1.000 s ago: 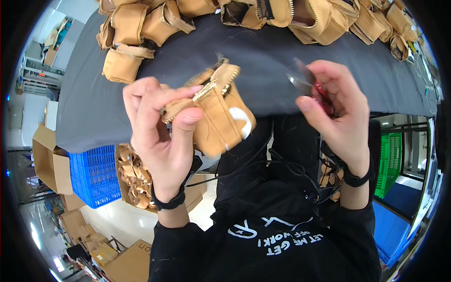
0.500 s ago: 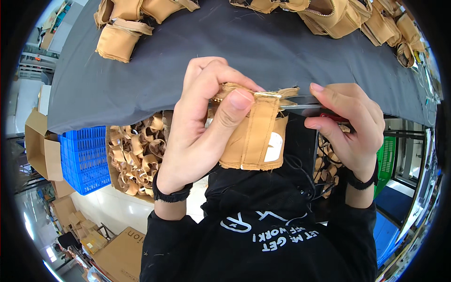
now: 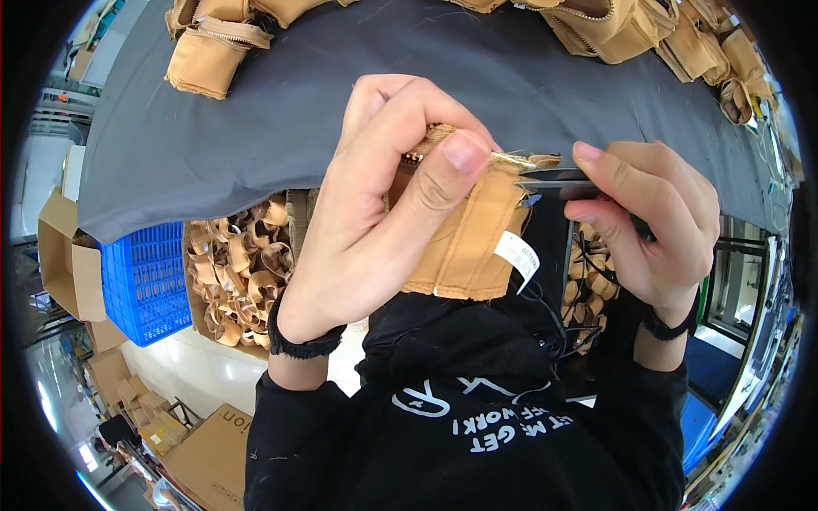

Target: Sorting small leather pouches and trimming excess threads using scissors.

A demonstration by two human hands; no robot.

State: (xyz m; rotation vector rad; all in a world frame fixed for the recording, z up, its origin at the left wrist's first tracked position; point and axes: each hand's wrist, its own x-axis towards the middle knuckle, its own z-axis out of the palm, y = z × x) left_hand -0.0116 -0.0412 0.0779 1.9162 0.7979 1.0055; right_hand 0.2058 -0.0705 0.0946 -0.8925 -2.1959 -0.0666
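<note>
My left hand [image 3: 383, 196] is closed on a tan fabric zip pouch [image 3: 456, 260], thumb in front and fingers behind its upper edge. A white label [image 3: 518, 255] sticks out from the pouch's right side, and part of the zip shows under my fingers. Between the thumb and fingers of my right hand [image 3: 656, 209] is a small pair of scissors [image 3: 558, 183]. Their dark blades point left and reach the pouch's upper right corner, where loose threads show. My palm and fingers hide most of the scissors' handle.
A dark cloth-covered table [image 3: 281, 111] lies beyond my hands, with tan zip pouches [image 3: 209, 64] at its far left and more [image 3: 588, 30] at the far right. Below its edge are a box of tan pieces [image 3: 234, 281], a blue crate [image 3: 145, 285] and an open carton [image 3: 64, 255].
Both hands have shifted slightly, the right one to the right. The pouch has tilted and its label now stands out from the side. The scissors' blades look closer together.
</note>
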